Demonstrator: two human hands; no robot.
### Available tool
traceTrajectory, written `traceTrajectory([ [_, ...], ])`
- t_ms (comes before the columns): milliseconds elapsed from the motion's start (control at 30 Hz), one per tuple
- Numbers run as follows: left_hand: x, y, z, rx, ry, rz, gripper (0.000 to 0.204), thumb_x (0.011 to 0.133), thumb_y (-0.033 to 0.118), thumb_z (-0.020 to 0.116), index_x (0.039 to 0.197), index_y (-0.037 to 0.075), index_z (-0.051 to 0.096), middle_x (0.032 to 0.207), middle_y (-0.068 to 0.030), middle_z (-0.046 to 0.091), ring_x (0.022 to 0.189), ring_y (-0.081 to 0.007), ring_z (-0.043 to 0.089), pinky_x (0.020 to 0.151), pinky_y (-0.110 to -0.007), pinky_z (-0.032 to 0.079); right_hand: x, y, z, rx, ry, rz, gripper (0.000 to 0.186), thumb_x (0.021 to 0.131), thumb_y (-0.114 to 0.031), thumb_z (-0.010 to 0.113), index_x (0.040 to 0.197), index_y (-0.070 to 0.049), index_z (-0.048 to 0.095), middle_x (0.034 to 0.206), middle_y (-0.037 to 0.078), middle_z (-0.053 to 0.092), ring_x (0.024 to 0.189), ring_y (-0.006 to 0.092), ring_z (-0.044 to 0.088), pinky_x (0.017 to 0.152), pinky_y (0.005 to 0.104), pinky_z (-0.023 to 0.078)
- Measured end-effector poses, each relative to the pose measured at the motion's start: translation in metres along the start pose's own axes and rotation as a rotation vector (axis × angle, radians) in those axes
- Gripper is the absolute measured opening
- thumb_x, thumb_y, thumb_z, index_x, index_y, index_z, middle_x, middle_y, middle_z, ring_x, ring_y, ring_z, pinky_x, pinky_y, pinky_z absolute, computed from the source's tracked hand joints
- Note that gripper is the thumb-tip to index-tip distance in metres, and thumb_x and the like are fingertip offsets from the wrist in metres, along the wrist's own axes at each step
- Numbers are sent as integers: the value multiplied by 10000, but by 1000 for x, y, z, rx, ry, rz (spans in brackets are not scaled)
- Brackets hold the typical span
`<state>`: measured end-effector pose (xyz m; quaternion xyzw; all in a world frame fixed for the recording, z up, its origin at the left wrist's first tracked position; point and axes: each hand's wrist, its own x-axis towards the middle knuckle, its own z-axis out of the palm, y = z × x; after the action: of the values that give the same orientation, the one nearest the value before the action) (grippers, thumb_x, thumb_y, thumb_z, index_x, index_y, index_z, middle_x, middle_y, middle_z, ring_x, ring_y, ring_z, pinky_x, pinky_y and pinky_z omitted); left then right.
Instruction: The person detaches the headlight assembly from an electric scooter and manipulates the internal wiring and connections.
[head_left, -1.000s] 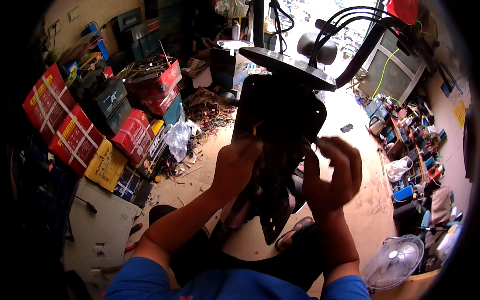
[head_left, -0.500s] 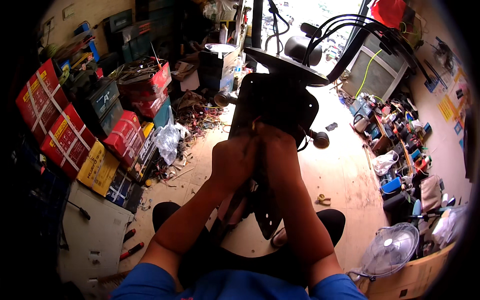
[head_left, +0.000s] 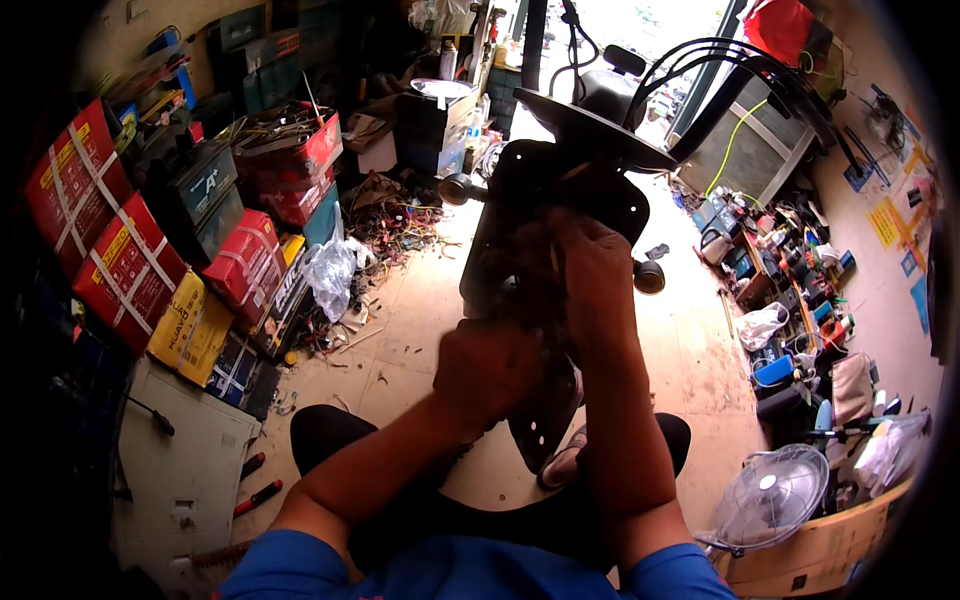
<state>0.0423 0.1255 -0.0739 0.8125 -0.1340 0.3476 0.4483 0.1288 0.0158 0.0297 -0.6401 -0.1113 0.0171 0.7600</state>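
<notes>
1. Black, flat, round-cornered panel with small holes near its edges: stands in front of the person, above the gap between the knees; its inner part lies in deep shadow.
2. Right hand: raised against the panel's right half, fingers bent inward; whether they grasp anything cannot be told.
3. Left hand: lower and nearer the body, at the panel's lower end, fingers curled and dark; its hold likewise cannot be told.
4. Black, tapering plate with pale holes: hangs below the hands, between the legs.
5. Small, round, dark-rimmed lamps: one beside the panel's left edge, the other just right of the right forearm.
6. Broad, dark, flat-topped cover: directly above the panel; thin, black, curving cables arch over its right side.
7. Red-handled tools: on the floor at left, beside a pale grey metal cabinet.
</notes>
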Motion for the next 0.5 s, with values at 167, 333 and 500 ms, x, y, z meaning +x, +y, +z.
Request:
traceTrajectory([
  [167, 33, -21, -24, -500, 24, -368, 273, 1036, 192, 600, 1169, -16, 716, 997, -101, 744, 860, -122, 686, 687, -321, 548, -1, 17, -9, 20, -104, 35, 346, 1043, -260, 619, 1223, 19, 719, 1067, 75, 748, 917, 119, 658, 829, 254, 500],
  [333, 64, -10, -9, -446, -98, -459, 298, 1042, 191, 562, 1211, -13, 699, 1037, -67, 726, 885, -116, 665, 782, -302, 537, -1, 18, -15, -104, -119, -9, 348, 1022, -278, 656, 1200, 8, 747, 1031, 59, 738, 914, 95, 641, 801, 251, 499],
  [500, 83, -11, 4, -865, -81, -777, 240, 987, 273, 583, 954, 63, 693, 860, -19, 662, 761, -130, 619, 687, -296, 491, 2, 23, -14, -49, -113, -46, 338, 1002, -269, 685, 1172, 13, 760, 931, 40, 728, 796, 94, 621, 707, 260, 489],
])
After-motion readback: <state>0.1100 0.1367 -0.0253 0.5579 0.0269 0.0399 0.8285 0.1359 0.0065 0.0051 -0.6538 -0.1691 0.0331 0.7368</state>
